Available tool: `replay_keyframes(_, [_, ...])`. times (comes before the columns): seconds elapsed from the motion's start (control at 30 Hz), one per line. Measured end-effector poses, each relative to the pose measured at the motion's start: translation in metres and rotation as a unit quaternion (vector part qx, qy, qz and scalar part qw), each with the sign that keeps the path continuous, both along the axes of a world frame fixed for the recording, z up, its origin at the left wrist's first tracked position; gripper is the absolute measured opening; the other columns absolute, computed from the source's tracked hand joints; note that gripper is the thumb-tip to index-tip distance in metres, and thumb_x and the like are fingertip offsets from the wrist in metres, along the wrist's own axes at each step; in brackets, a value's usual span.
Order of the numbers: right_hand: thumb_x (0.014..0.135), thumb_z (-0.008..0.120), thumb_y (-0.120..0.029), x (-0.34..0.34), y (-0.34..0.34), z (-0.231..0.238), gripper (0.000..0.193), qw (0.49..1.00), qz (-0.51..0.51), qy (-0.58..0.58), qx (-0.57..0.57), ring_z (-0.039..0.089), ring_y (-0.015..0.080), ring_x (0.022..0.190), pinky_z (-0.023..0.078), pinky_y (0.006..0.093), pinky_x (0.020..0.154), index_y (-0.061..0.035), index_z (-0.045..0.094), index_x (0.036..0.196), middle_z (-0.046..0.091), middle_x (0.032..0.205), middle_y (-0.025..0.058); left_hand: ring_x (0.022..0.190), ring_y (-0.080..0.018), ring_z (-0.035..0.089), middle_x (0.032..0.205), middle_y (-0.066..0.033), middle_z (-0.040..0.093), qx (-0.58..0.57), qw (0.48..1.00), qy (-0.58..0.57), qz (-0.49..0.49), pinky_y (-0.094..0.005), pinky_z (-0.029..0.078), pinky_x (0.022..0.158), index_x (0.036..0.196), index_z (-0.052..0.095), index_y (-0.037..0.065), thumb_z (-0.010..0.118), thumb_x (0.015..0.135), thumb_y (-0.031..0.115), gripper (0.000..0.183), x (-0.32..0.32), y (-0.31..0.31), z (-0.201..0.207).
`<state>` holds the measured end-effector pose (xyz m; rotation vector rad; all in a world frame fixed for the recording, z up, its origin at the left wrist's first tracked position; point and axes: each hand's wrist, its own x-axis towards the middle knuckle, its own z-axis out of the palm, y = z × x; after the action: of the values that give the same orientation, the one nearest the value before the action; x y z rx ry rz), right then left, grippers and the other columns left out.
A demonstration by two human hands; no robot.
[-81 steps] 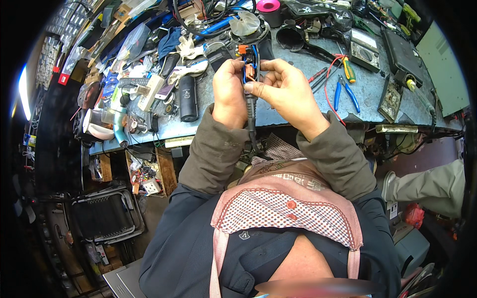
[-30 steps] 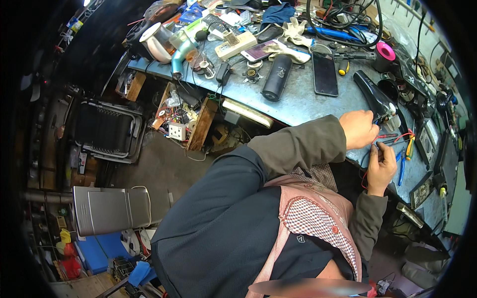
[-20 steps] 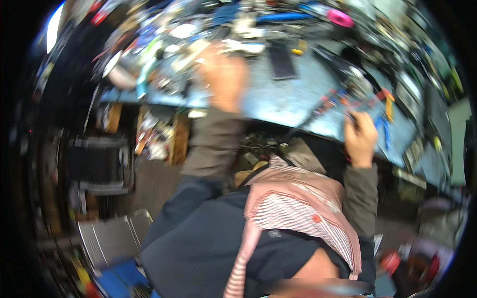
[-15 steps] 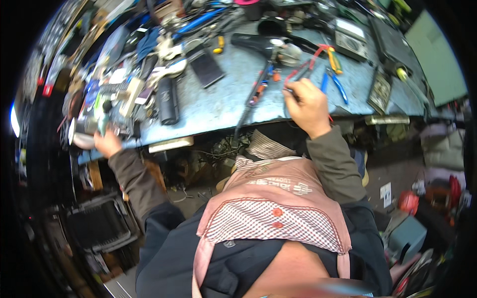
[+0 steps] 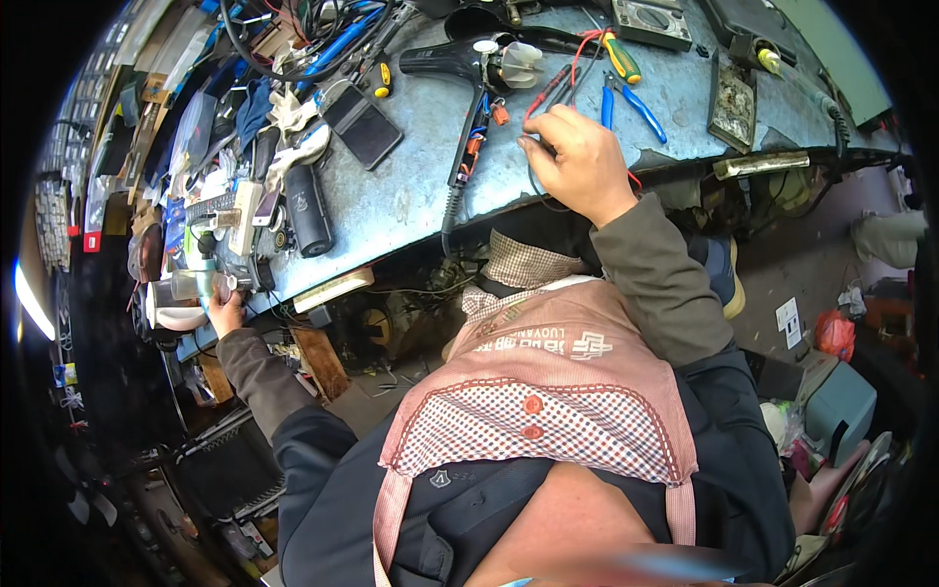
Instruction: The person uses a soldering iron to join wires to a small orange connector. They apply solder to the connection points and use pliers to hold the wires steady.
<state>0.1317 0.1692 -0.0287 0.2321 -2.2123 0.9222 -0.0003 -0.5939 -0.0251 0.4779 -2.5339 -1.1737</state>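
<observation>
My right hand (image 5: 579,164) is closed over the bench's near edge, its fingertips pinched around red and black test leads (image 5: 551,95); the exact grip is partly hidden. To its left lies a black hair dryer (image 5: 435,65), its handle opened with coloured wires (image 5: 474,145) exposed. Blue-handled pliers (image 5: 641,112) and a green-and-yellow screwdriver (image 5: 622,59) rest just beyond the hand. At the bench's left end my left hand (image 5: 227,311) has its fingers curled at a small clear container (image 5: 207,284), beside a white rounded object (image 5: 178,318).
On the blue bench (image 5: 411,210) stand a multimeter (image 5: 653,20), a dark phone (image 5: 364,127), a black cylinder (image 5: 309,210), and a metal tin (image 5: 734,101). A soldering iron (image 5: 804,86) lies at right. Tools and parts crowd the left side.
The view has shifted, so the bench sits higher and further left in the picture. Both hands keep nearly the same places by the bench; the picture is sharper.
</observation>
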Motion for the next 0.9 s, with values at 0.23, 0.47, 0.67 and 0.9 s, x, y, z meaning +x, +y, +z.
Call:
replay_keyframes(0.23, [0.091,0.08,-0.015,0.0,0.001,0.0,0.013,1.0,-0.011,-0.008,-0.019,0.07,0.0327,0.079,0.057,0.042,0.067,-0.0064,0.075,0.1,0.069,0.09,0.0093,0.109,-0.0482,0.07,0.119,-0.0256,0.072,-0.247,0.882,0.243,0.32,-0.0531,0.054,0.104,0.128,0.06,-0.009,0.097,0.074,0.031,0.076,0.019,0.101,0.019])
replay_keyframes(0.47, [0.091,0.087,-0.027,0.032,-0.014,0.028,0.041,0.986,0.097,0.034,-0.131,0.068,0.0254,0.079,0.056,0.0373,0.068,-0.0017,0.074,0.12,0.067,0.095,0.0144,0.118,-0.0253,0.063,0.118,-0.0127,0.067,0.027,0.928,0.291,-0.231,-0.0395,0.057,0.093,0.127,0.065,0.001,0.094,0.079,0.019,0.058,0.103,0.386,0.081])
replay_keyframes(0.67, [0.089,0.087,-0.048,0.073,-0.043,0.051,0.075,0.989,0.121,0.015,-0.089,0.072,0.0391,0.092,0.059,0.0445,0.079,0.0021,0.06,0.137,0.067,0.107,0.0199,0.11,-0.0499,0.065,0.126,-0.0276,0.061,-0.053,0.772,0.26,-0.578,-0.0512,0.057,0.093,0.144,0.047,-0.006,0.088,0.078,0.011,0.079,0.147,0.546,0.071])
replay_keyframes(0.9, [0.103,0.071,-0.052,0.088,-0.005,0.047,0.057,0.993,-0.015,-0.042,-0.105,0.071,0.0428,0.086,0.056,0.0445,0.073,0.0016,0.066,0.122,0.07,0.1,0.0237,0.099,-0.0513,0.066,0.117,-0.0264,0.06,-0.07,0.783,0.224,-0.576,-0.0553,0.057,0.081,0.133,0.05,-0.002,0.08,0.079,0.002,0.062,0.147,0.605,0.048])
